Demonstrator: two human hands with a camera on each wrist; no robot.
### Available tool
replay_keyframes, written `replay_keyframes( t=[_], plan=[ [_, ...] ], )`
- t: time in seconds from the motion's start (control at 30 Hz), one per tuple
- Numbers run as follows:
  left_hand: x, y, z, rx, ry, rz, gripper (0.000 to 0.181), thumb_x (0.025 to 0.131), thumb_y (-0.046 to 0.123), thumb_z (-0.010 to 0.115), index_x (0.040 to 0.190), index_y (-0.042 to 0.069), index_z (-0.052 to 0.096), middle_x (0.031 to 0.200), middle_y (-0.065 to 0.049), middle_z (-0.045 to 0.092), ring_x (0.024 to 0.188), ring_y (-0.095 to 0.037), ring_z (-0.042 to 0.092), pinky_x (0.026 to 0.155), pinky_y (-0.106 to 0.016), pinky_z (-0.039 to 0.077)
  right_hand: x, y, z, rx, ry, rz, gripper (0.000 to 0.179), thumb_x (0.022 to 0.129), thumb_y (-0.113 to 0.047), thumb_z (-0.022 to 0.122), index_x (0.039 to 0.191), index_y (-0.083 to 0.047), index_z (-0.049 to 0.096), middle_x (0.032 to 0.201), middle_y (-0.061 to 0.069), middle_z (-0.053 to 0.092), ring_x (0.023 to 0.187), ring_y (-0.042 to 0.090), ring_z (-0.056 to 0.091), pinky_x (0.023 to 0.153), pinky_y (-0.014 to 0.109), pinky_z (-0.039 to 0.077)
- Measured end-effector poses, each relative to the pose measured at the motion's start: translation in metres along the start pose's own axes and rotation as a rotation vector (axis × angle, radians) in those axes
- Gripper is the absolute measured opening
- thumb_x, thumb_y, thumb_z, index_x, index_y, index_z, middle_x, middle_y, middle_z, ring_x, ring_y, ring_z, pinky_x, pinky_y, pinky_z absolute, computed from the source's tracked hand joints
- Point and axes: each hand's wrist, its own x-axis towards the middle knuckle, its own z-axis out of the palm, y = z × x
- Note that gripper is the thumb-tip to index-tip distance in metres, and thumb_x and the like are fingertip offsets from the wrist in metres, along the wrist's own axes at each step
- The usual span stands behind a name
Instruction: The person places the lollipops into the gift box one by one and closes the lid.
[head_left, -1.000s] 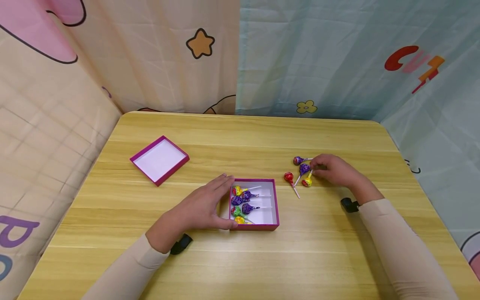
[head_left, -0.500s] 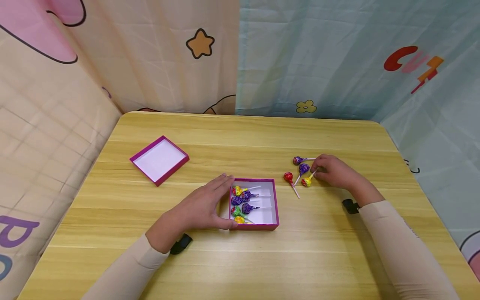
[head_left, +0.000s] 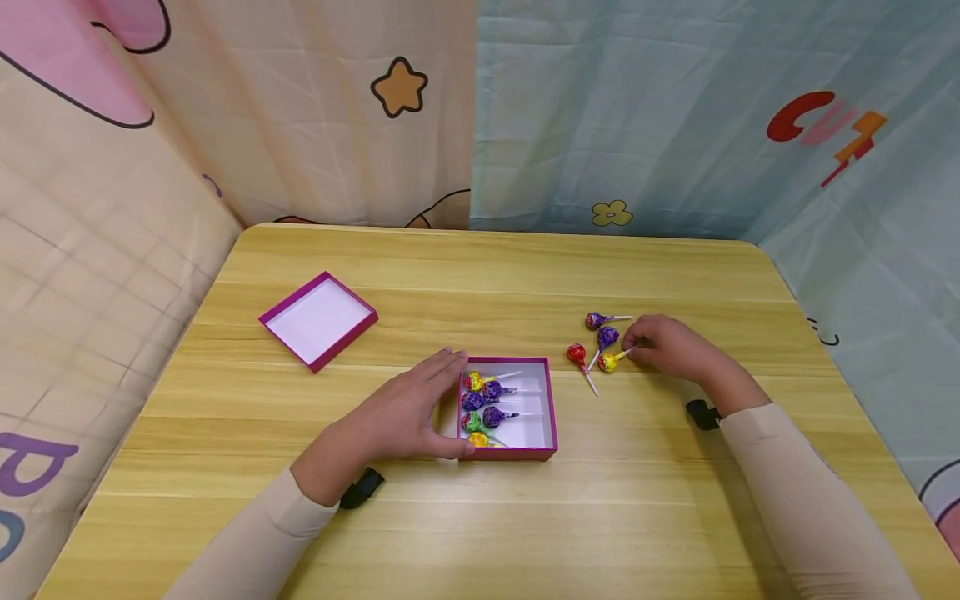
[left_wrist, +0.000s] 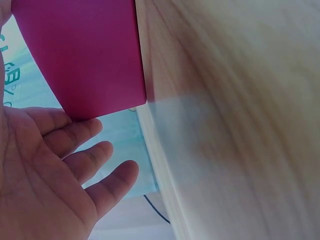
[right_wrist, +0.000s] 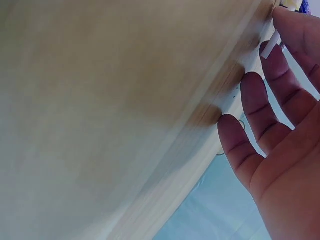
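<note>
My left hand spans the left side of a magenta box, its thumb at the near corner and its fingers at the far one. In the left wrist view the fingers touch the end of the box wall. Several wrapped lollipops, among them a green one, lie in the box with their heads to the left. Right of it, my right hand pinches the white stick of a yellow lollipop. Close by on the table are a red lollipop and two purple lollipops.
The magenta lid lies at the back left, white inside up. A light wooden table carries everything. Printed curtains hang behind it and along both sides.
My right hand has shifted slightly, and the yellow lollipop has turned, its head now a little further left and its stick pointing right. The left hand and the box stay put.
</note>
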Motion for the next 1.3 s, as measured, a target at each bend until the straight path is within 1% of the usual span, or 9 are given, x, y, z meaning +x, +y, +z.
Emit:
replay_keyframes(
  t=[0.27, 0.43, 0.6, 0.7, 0.8, 0.93, 1.07, 1.17, 1.3],
  plan=[
    [0.000, 0.000, 0.000, -0.003, -0.005, 0.000, 0.117, 0.072, 0.081, 0.063, 0.159, 0.015, 0.022, 0.164, -0.002, 0.021, 0.150, -0.021, 0.016, 0.114, -0.049, 0.030, -0.005, -0.002, 0.001, 0.028, -0.039, 0.045, 0.007, 0.095, -0.006, 0.065, 0.091, -0.007, 0.070, 0.089, 0.000, 0.065, 0.079, 0.018, 0.054, 0.074, 0.039, 0.047],
    [0.000, 0.001, -0.001, -0.007, -0.008, -0.001, 0.117, 0.072, 0.081, 0.063, 0.160, 0.015, 0.022, 0.164, -0.002, 0.020, 0.150, -0.021, 0.016, 0.114, -0.049, 0.029, -0.011, -0.006, -0.001, 0.028, -0.038, 0.041, 0.006, 0.095, -0.008, 0.066, 0.091, -0.007, 0.070, 0.088, -0.002, 0.065, 0.077, 0.017, 0.053, 0.072, 0.038, 0.046],
    [0.000, 0.001, -0.001, -0.010, -0.006, -0.001, 0.118, 0.072, 0.081, 0.063, 0.160, 0.015, 0.022, 0.164, -0.002, 0.020, 0.150, -0.021, 0.016, 0.114, -0.049, 0.030, -0.020, -0.020, -0.009, 0.005, -0.002, 0.024, 0.008, 0.095, -0.013, 0.068, 0.092, -0.005, 0.070, 0.090, -0.002, 0.066, 0.079, 0.017, 0.056, 0.073, 0.039, 0.048],
    [0.000, 0.001, -0.001, -0.009, -0.006, 0.001, 0.118, 0.072, 0.081, 0.062, 0.160, 0.015, 0.021, 0.164, -0.002, 0.020, 0.150, -0.021, 0.016, 0.114, -0.049, 0.030, -0.025, -0.031, -0.015, 0.005, 0.023, 0.018, 0.003, 0.093, -0.008, 0.069, 0.094, -0.006, 0.070, 0.092, 0.000, 0.067, 0.084, 0.019, 0.058, 0.075, 0.042, 0.050],
    [0.001, 0.000, -0.001, -0.008, -0.006, 0.002, 0.118, 0.072, 0.082, 0.062, 0.160, 0.014, 0.021, 0.164, -0.002, 0.020, 0.150, -0.021, 0.016, 0.114, -0.048, 0.029, -0.029, -0.044, -0.021, -0.001, 0.040, 0.005, 0.003, 0.093, -0.006, 0.068, 0.095, -0.007, 0.070, 0.093, -0.001, 0.066, 0.085, 0.019, 0.057, 0.076, 0.042, 0.051],
    [0.001, 0.000, -0.001, -0.009, -0.007, 0.000, 0.119, 0.072, 0.083, 0.062, 0.160, 0.014, 0.021, 0.164, -0.001, 0.020, 0.150, -0.020, 0.015, 0.115, -0.047, 0.029, -0.032, -0.066, -0.027, -0.033, 0.055, -0.057, 0.007, 0.092, -0.004, 0.070, 0.094, -0.011, 0.071, 0.090, -0.006, 0.064, 0.083, 0.016, 0.054, 0.074, 0.039, 0.050],
    [0.001, 0.000, -0.001, -0.011, -0.007, -0.010, 0.119, 0.071, 0.083, 0.062, 0.160, 0.015, 0.020, 0.164, 0.000, 0.019, 0.150, -0.019, 0.015, 0.114, -0.047, 0.030, -0.031, -0.090, -0.028, -0.061, 0.062, -0.160, 0.012, 0.088, -0.004, 0.074, 0.090, -0.015, 0.071, 0.088, -0.010, 0.062, 0.082, 0.014, 0.054, 0.074, 0.038, 0.049],
    [0.000, 0.001, -0.001, -0.013, -0.006, -0.013, 0.120, 0.070, 0.083, 0.062, 0.160, 0.016, 0.020, 0.164, 0.000, 0.019, 0.150, -0.019, 0.015, 0.114, -0.047, 0.030, -0.029, -0.105, -0.026, -0.076, 0.059, -0.220, 0.014, 0.086, -0.005, 0.076, 0.088, -0.017, 0.071, 0.088, -0.012, 0.061, 0.083, 0.012, 0.055, 0.075, 0.037, 0.050],
    [0.000, 0.000, -0.001, -0.012, -0.004, -0.007, 0.120, 0.071, 0.083, 0.062, 0.160, 0.015, 0.020, 0.164, 0.000, 0.019, 0.150, -0.019, 0.015, 0.115, -0.048, 0.029, -0.024, -0.123, -0.019, -0.090, 0.030, -0.260, 0.014, 0.086, -0.009, 0.078, 0.088, -0.020, 0.070, 0.088, -0.014, 0.060, 0.084, 0.011, 0.054, 0.077, 0.034, 0.049]
  ],
)
